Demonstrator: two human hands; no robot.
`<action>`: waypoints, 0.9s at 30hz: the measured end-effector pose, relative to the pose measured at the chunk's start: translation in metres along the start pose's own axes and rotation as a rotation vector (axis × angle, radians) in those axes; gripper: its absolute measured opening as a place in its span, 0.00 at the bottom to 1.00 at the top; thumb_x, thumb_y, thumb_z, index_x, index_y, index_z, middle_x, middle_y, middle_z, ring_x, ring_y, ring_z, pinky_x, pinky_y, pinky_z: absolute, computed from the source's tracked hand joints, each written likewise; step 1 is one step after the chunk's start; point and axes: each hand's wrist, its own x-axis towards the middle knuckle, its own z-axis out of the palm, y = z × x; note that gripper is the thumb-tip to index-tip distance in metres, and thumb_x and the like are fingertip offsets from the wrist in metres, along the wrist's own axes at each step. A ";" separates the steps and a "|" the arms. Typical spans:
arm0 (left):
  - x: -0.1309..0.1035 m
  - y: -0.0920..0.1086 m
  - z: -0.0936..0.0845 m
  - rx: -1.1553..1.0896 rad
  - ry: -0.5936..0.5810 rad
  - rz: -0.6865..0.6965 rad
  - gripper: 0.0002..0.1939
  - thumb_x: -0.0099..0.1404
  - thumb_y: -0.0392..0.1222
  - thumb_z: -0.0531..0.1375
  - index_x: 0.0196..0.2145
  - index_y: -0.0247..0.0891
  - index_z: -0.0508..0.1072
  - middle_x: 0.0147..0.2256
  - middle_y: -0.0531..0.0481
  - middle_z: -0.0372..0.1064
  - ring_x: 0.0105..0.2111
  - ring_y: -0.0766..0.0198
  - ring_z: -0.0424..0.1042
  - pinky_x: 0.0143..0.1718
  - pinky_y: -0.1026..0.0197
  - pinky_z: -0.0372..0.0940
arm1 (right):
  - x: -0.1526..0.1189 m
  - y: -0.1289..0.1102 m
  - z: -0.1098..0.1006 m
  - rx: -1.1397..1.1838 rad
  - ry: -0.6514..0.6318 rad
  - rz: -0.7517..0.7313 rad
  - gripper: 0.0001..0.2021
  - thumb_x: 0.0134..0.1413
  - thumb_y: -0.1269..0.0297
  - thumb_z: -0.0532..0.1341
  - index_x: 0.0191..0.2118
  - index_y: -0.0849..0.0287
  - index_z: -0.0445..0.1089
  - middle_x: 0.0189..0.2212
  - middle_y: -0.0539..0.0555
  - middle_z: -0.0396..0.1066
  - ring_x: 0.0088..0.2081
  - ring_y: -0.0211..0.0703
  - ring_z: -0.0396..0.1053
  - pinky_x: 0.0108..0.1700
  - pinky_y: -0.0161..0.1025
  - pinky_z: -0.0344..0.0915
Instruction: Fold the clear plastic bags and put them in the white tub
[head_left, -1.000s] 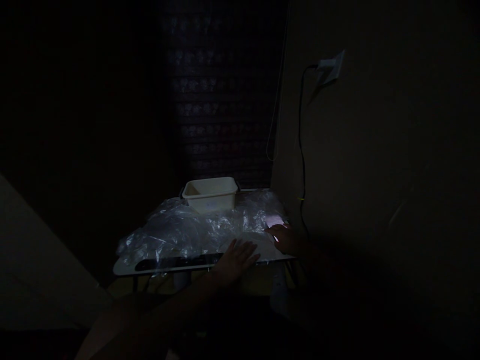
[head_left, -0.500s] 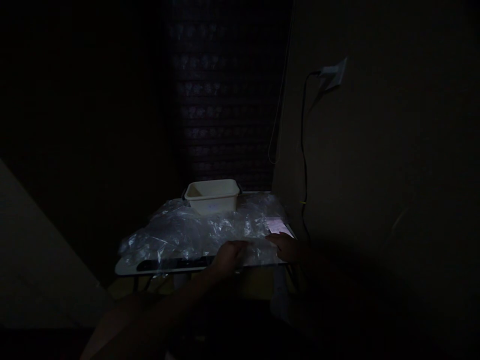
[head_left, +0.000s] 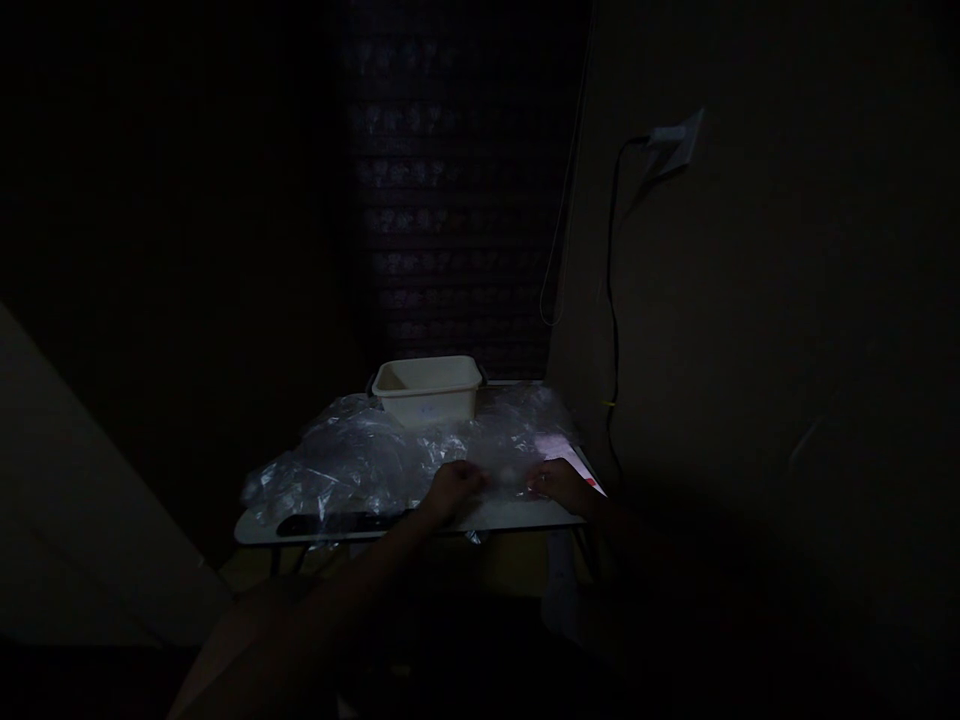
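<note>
Clear crinkled plastic bags [head_left: 352, 465] cover much of a small white table [head_left: 510, 515]. My left hand [head_left: 454, 487] is closed, its fingertips on a piece of clear plastic [head_left: 510, 478] above the table's front part. The other side of that plastic is pinched by my right hand [head_left: 559, 482], also closed. Just beyond my right hand lies a bright, lit sheet-like surface [head_left: 564, 450] with a small red spot. The room is very dark, so fine detail of the fingers is hard to see.
A cream rectangular tub [head_left: 429, 400] with dark handles stands at the back of the table. A dark slot [head_left: 300, 524] runs along the front left edge. On the right wall, a black cable [head_left: 613, 290] hangs from an outlet [head_left: 679, 145].
Both hands have lifted slightly with the plastic, and the left fingers have curled in. More of the bright surface shows, including its red spot. The view has shifted a little.
</note>
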 end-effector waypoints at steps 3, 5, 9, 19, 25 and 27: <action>-0.003 -0.003 -0.001 0.041 -0.041 -0.071 0.10 0.42 0.41 0.56 0.21 0.30 0.66 0.18 0.53 0.63 0.20 0.69 0.61 0.20 0.69 0.55 | -0.001 -0.003 -0.002 0.106 0.042 0.132 0.06 0.34 0.68 0.53 0.21 0.64 0.64 0.15 0.48 0.64 0.20 0.33 0.62 0.20 0.29 0.58; -0.004 -0.003 -0.001 0.093 -0.062 -0.141 0.06 0.40 0.38 0.56 0.17 0.31 0.65 0.14 0.56 0.60 0.17 0.71 0.59 0.17 0.70 0.53 | -0.002 -0.003 -0.003 0.148 0.057 0.226 0.06 0.33 0.67 0.54 0.22 0.64 0.64 0.15 0.48 0.63 0.17 0.32 0.61 0.15 0.28 0.56; -0.004 -0.002 -0.001 0.102 -0.055 -0.258 0.06 0.41 0.34 0.55 0.11 0.32 0.62 0.08 0.59 0.51 0.13 0.73 0.56 0.14 0.71 0.49 | -0.008 -0.005 -0.002 0.338 0.076 0.381 0.06 0.31 0.68 0.56 0.23 0.63 0.62 0.18 0.47 0.63 0.19 0.32 0.62 0.15 0.28 0.58; -0.010 -0.004 0.004 -0.105 -0.061 -0.409 0.03 0.49 0.33 0.51 0.19 0.33 0.59 0.09 0.58 0.55 0.14 0.70 0.63 0.15 0.69 0.56 | -0.014 -0.008 0.008 0.512 0.121 0.474 0.08 0.30 0.78 0.53 0.24 0.61 0.58 0.17 0.45 0.61 0.20 0.34 0.64 0.23 0.33 0.63; -0.007 -0.003 0.005 -0.228 -0.052 -0.482 0.02 0.50 0.33 0.51 0.24 0.32 0.59 0.10 0.56 0.59 0.14 0.69 0.64 0.17 0.67 0.59 | -0.013 -0.006 0.008 0.515 0.123 0.443 0.08 0.28 0.78 0.55 0.20 0.60 0.56 0.16 0.45 0.60 0.21 0.34 0.63 0.23 0.34 0.64; -0.006 -0.003 0.005 -0.218 -0.046 -0.485 0.01 0.51 0.33 0.50 0.25 0.32 0.59 0.09 0.56 0.59 0.13 0.69 0.64 0.17 0.67 0.59 | -0.011 -0.002 0.009 0.487 0.126 0.436 0.07 0.28 0.77 0.55 0.20 0.60 0.56 0.16 0.45 0.60 0.21 0.35 0.63 0.23 0.34 0.64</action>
